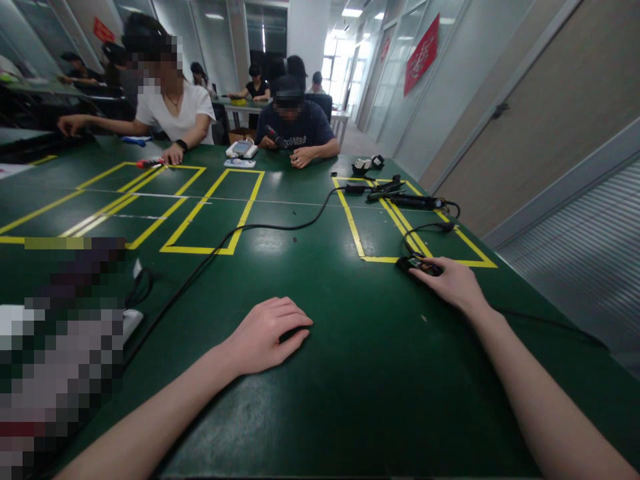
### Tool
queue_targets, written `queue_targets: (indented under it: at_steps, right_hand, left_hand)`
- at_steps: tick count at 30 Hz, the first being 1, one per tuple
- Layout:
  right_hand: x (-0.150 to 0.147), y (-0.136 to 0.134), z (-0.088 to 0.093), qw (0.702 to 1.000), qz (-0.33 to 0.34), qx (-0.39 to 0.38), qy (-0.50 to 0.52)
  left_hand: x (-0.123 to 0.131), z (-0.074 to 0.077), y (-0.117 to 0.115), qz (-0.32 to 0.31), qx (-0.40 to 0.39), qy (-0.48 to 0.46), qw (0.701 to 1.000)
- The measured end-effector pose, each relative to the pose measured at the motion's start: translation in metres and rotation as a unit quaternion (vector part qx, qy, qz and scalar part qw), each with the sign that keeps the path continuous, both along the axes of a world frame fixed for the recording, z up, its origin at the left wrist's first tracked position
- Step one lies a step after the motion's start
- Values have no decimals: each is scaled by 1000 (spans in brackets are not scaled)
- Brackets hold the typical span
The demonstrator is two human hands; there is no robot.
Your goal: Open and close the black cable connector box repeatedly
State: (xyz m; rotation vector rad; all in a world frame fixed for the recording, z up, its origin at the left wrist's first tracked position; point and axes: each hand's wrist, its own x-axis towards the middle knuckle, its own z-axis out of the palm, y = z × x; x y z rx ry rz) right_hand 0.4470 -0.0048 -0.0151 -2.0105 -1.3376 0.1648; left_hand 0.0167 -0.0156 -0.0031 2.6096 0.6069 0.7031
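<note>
My left hand (267, 333) rests palm down on the green table (350, 373), fingers together and loosely curled, with nothing visible under it. My right hand (450, 283) reaches forward to the right. Its fingertips close on a small dark device (419, 265) that lies at the near edge of a yellow-taped rectangle (360, 247). A black cable (425, 230) loops away from that device toward a dark tool (415, 201) farther back.
A long black cord (250, 230) runs across the table's middle. More yellow tape boxes (210, 213) mark the left side. Two people sit at the far end with small devices (241, 152). A white object (131, 320) lies at the left. A wall runs along the right.
</note>
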Motion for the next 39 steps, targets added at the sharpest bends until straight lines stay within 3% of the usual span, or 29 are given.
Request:
queue_targets:
  at_steps: [5,10,12,18,26,35,39]
  right_hand:
    - [-66,-6,4,976,192,-31,-96]
    - [-143,-33,6,892,439,-13,-107]
    - [-165,-44,5,862,496,-4,-106]
    - [-179,-52,0,848,523,47,-79]
    - [-174,-49,3,840,529,114,-38]
    - [-174,-45,-3,857,500,70,-104]
    - [-170,-44,-2,849,516,59,-99]
  left_hand:
    - [0,-1,0,2,8,-2,1000]
    - [0,1,-1,17,24,-43,999]
    - [1,1,-3,20,31,-59,998]
    - [5,-2,-7,-2,12,-28,1000]
    - [6,0,-6,45,3,31,998]
    - [5,-3,-2,55,3,39,998]
    - [2,-3,1,40,9,13,999]
